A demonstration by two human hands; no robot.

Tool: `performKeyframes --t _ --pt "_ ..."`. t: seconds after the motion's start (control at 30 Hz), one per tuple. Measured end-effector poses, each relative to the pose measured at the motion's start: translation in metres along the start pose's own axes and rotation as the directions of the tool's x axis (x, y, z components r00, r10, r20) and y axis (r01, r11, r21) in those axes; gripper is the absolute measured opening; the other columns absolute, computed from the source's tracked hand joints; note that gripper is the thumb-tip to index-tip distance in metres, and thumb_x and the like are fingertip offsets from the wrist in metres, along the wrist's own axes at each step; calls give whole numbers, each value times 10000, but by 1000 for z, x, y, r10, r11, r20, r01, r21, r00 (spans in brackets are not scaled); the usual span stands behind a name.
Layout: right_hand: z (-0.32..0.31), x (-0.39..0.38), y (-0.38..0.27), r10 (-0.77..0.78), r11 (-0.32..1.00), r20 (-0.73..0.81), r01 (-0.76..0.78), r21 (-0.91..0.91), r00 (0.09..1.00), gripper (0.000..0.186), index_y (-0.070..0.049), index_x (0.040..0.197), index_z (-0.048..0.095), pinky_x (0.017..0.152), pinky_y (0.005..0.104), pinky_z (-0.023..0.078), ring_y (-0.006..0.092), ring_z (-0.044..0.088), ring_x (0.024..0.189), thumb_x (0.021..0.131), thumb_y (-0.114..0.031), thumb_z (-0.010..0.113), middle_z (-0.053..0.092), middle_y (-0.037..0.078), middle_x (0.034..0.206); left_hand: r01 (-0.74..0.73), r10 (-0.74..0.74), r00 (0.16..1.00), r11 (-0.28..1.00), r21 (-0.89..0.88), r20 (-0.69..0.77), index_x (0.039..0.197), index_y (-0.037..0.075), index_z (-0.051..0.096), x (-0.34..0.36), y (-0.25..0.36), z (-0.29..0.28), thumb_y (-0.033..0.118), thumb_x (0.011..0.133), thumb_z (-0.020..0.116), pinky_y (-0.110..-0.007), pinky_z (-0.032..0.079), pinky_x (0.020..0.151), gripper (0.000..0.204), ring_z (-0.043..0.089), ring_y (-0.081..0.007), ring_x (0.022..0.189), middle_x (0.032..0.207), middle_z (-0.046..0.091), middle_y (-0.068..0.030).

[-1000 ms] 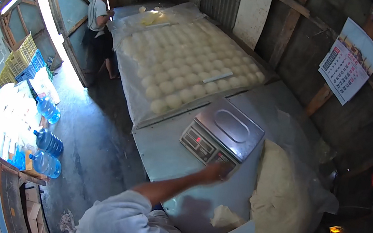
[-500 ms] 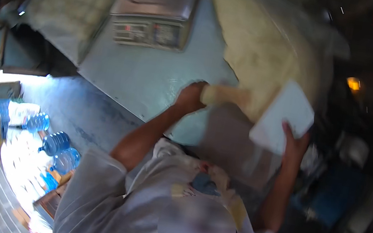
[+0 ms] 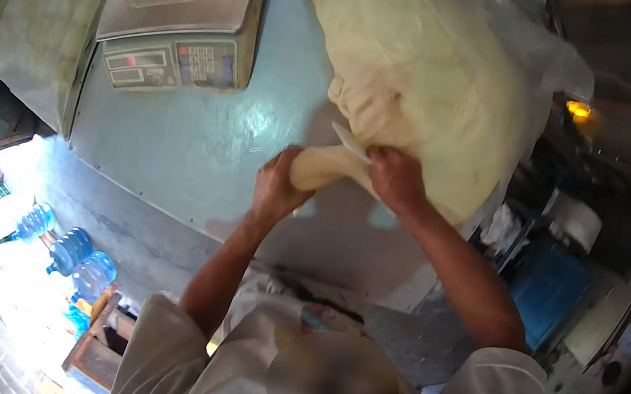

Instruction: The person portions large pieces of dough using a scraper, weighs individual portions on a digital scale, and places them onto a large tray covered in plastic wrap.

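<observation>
A big pale-yellow mass of dough [image 3: 410, 45] lies on the table, with part of it pulled out toward me as a thick strip [image 3: 327, 163]. My left hand [image 3: 280, 184] is closed round the near end of this strip. In my right hand [image 3: 398, 179] is a flat white dough scraper [image 3: 350, 142], largely covered by the fingers. Its visible edge sits against the dough where the strip joins the mass. Whether the blade has gone through the strip, I cannot tell.
A digital scale [image 3: 185, 1] with a metal plate stands left on the pale table [image 3: 172, 151]. Clear plastic sheeting [image 3: 563, 63] borders the dough. Stacked pale goods [image 3: 45, 6] rise at the far left. Blue water bottles [image 3: 95, 276] lie below left, a blue container [image 3: 547, 293] at right.
My right hand has brought the scraper leftward from the dough's right side to the strip. My left hand has shifted slightly left and nearer, still gripping dough. The whole view has turned.
</observation>
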State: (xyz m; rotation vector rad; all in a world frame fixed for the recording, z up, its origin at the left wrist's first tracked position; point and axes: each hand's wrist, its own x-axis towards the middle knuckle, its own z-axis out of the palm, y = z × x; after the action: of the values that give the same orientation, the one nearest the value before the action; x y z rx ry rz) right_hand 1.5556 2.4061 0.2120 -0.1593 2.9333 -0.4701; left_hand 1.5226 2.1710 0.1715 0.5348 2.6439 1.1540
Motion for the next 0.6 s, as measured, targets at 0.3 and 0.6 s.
performKeyframes --t 0.3,0.6 --pt "-16 32 -17 107 976 -27 -100 194 994 152 -52 909 639 653 479 504 385 646 738 868 -194 603 644 177 746 8 -48 944 993 121 326 1129 106 627 -34 -8 -100 170 619 825 -427 496 890 551 613 -339 1032 1087 644 -128" --pt "40 -11 -194 209 940 -56 -185 287 976 123 -3 931 617 666 475 506 398 642 725 835 -78 606 644 197 766 -74 52 992 978 197 117 1241 24 466 -71 -58 -84 100 634 774 -434 452 943 685 535 -356 1101 1155 560 -155"
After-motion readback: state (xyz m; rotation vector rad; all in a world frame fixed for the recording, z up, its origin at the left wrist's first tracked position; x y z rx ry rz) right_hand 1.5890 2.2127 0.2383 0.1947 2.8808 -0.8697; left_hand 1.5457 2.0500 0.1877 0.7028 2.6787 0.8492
